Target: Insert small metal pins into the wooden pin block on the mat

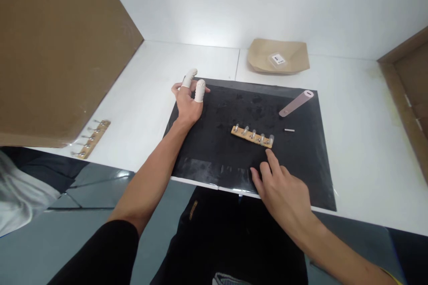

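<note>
A mat (214, 151) lies on the table (361, 142). On it a wooden strip (252, 136) sits centrally, a small pin (289, 130) just right of it, a tube (296, 103) beyond. Far behind rests a paper tray (278, 56) (holding a small packet (277, 59)). Another strip (91, 139) lies far left, off the mat.

A white table (361, 142) is filling most of the view, with a seam running across its top. A white wall (234, 0) is rising behind it, catching soft light. A brown cardboard panel (56, 44) is leaning in on the left, and a brown wooden frame (411, 84) is standing on the right. Grey floor (93, 191) is showing below.
</note>
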The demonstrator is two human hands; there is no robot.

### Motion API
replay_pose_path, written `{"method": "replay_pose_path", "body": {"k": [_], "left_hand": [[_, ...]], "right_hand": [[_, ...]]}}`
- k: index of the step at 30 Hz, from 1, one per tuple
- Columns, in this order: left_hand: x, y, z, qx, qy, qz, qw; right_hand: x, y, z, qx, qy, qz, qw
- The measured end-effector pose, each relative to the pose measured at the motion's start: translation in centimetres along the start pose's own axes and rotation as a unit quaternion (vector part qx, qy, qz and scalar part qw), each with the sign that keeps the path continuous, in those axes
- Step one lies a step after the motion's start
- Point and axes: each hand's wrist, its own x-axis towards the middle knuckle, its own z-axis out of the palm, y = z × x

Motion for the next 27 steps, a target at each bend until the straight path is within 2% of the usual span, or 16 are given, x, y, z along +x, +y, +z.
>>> {"method": "replay_pose_path", "body": {"k": [3,6,9,11,14,16,21,27], "left_hand": [[0.0,0.1,0.0,-0.010,0.000,-0.004,1.000],[0.0,0.2,0.0,-0.024,-0.005,-0.012,1.000],[0.0,0.2,0.0,-0.018,-0.008,-0.012,1.000],[0.0,0.2,0.0,-0.006,-0.005,-0.009,1.000],[0.0,-0.1,0.1,-0.001,-0.001,-0.004,1.000],[0.0,-0.3,0.2,-0.003,0.003,-0.003,1.000],[-0.1,-1.0,0.5,-0.007,0.014,-0.007,1.000],[0.0,-1.3,0.6,-0.022,0.013,-0.017,1.000]], "right_hand": [[-0.1,0.5,0.4,0.050,0.014,0.008,0.999],[0.2,1.8,0.7,0.128,-0.001,0.100,0.987],[0.8,3.7,1.3,0.225,-0.053,0.227,0.946],[1.3,4.8,1.8,0.294,-0.074,0.264,0.916],[2.1,5.6,2.4,0.367,-0.077,0.265,0.889],[2.6,5.6,2.7,0.383,-0.074,0.261,0.883],[3.5,5.3,3.2,0.366,-0.072,0.264,0.889],[3.3,5.1,3.5,0.358,-0.057,0.263,0.894]]}}
